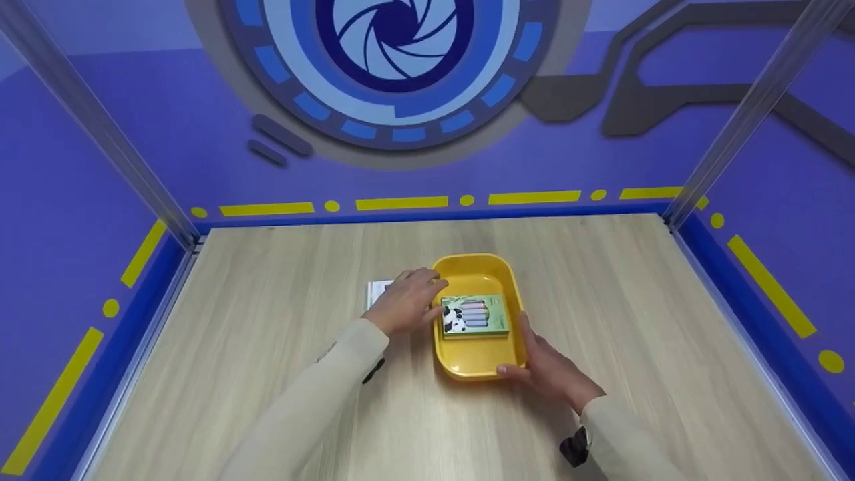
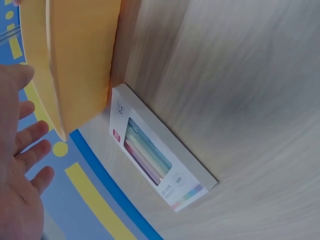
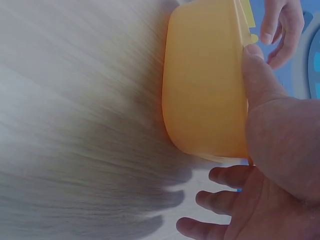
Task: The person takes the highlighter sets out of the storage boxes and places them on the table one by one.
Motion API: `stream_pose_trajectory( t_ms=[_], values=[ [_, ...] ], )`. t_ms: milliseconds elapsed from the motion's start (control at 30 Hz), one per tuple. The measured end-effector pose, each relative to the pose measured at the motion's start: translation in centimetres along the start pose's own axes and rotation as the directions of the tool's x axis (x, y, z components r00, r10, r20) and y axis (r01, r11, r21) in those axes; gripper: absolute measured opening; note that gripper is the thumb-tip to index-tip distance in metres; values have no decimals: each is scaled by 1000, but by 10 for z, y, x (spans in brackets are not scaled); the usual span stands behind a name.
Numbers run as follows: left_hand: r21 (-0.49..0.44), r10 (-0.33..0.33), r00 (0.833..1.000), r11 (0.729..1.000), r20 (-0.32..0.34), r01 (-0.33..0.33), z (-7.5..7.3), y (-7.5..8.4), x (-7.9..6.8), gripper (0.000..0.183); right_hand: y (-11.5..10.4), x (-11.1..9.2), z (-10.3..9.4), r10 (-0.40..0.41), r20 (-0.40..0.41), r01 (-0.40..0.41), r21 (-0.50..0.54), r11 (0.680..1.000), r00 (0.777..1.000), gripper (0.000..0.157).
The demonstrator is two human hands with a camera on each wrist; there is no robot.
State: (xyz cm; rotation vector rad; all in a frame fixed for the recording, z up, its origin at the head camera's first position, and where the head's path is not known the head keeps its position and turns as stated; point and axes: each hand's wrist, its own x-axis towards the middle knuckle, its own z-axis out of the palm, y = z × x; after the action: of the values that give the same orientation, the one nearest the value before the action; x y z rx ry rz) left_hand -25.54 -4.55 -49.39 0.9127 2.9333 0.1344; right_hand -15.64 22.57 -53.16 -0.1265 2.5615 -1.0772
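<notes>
A yellow plastic tray stands on the table, with a green box of crayons bearing a panda picture lying inside. My left hand reaches over the tray's left rim, fingers loosely bent with nothing gripped. Beneath that hand, a white box of coloured pens lies flat on the tabletop beside the tray; the head view shows only its edge. At the tray's near right corner, my right hand rests against the wall, thumb on the rim and the other fingers spread, fairly straight.
The wooden table is bounded by blue panels at the back and both sides. Metal posts rise at the back corners. Dark straps or devices show at the wrists.
</notes>
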Motion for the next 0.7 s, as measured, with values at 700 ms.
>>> stream_pose_trajectory(
  t_ms=[700],
  values=[
    [-38, 11, 996, 999, 86, -8, 7, 14, 15, 65, -1, 2, -1, 23, 12, -22, -35, 999, 1000, 119]
  ],
)
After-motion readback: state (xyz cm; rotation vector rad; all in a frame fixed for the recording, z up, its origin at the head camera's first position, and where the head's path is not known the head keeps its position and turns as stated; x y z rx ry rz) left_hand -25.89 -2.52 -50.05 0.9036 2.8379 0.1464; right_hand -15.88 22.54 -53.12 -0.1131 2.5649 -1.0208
